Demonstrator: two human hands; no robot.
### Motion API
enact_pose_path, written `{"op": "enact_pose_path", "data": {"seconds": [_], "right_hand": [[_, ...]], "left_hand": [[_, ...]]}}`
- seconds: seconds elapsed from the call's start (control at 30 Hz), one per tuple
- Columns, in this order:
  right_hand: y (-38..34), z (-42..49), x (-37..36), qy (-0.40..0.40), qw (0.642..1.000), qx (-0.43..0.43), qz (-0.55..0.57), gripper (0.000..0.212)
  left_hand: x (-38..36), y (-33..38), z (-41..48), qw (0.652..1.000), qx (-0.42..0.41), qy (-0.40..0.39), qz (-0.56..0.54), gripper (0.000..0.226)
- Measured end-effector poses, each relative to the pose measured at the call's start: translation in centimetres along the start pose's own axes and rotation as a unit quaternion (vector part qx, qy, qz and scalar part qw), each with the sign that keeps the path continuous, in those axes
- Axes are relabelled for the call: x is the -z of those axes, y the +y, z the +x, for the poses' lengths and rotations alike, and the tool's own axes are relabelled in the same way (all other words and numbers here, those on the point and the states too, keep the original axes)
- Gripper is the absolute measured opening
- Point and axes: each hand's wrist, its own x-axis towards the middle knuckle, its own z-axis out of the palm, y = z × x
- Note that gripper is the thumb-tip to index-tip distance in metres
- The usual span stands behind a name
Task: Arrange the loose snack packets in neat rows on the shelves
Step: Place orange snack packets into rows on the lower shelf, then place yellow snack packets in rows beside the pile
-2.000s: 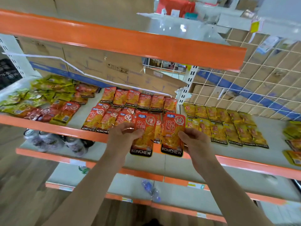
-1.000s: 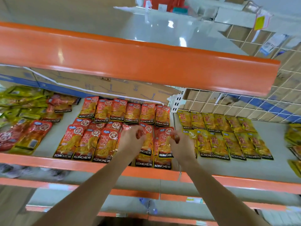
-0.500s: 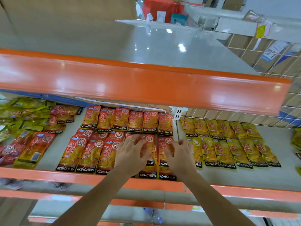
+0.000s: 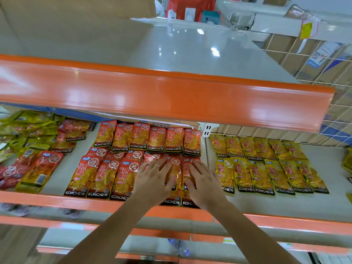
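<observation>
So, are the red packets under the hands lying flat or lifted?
Flat: left hand and right hand press the red packets onto the shelf, fingers straight.

Left forearm (image 4: 106, 233) and right forearm (image 4: 249, 233) bare; left hand (image 4: 154, 181) wears a thin silvery ring (image 4: 157, 165) on one finger; right hand (image 4: 204, 182), just right of the ring, likewise bare.

Red KONCHEW snack packets (image 4: 148, 139), lying flat on the middle shelf (image 4: 285, 204): back row of six side by side, labels toward the front edge, and an overlapping, slightly fanned front row (image 4: 99, 178). Yellow packets (image 4: 262, 164), right section of the same shelf: two straight rows. Loose red and yellow-green packets (image 4: 28, 141), left end: unsorted heap at mixed angles.
</observation>
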Motion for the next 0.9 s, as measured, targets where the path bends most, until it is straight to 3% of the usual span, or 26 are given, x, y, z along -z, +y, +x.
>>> {"op": "enact_pose_path", "data": {"seconds": [0.23, 0.47, 0.53, 0.7, 0.9], "right_hand": [[0.2, 0.1, 0.0, -0.013, 1.0, -0.004, -0.001, 0.058], [0.6, -0.7, 0.5, -0.01, 1.0, 0.017, -0.001, 0.065], [0.7, -0.8, 0.3, -0.016, 1.0, 0.025, -0.01, 0.072], [1.0, -0.3, 0.5, -0.049, 0.998, 0.022, -0.023, 0.062], [1.1, -1.0, 0.5, -0.045, 0.998, 0.025, -0.025, 0.065]], "left_hand": [[-0.6, 0.4, 0.1, 1.0, -0.006, -0.003, 0.018, 0.076], [-1.6, 0.8, -1.3, 0.999, -0.021, 0.025, 0.015, 0.059], [-1.8, 0.9, -1.2, 0.999, -0.022, 0.018, 0.022, 0.06], [-1.6, 1.5, -0.4, 0.999, -0.001, -0.007, 0.032, 0.068], [-2.0, 1.5, -1.0, 0.999, 0.002, -0.002, 0.032, 0.066]]}}
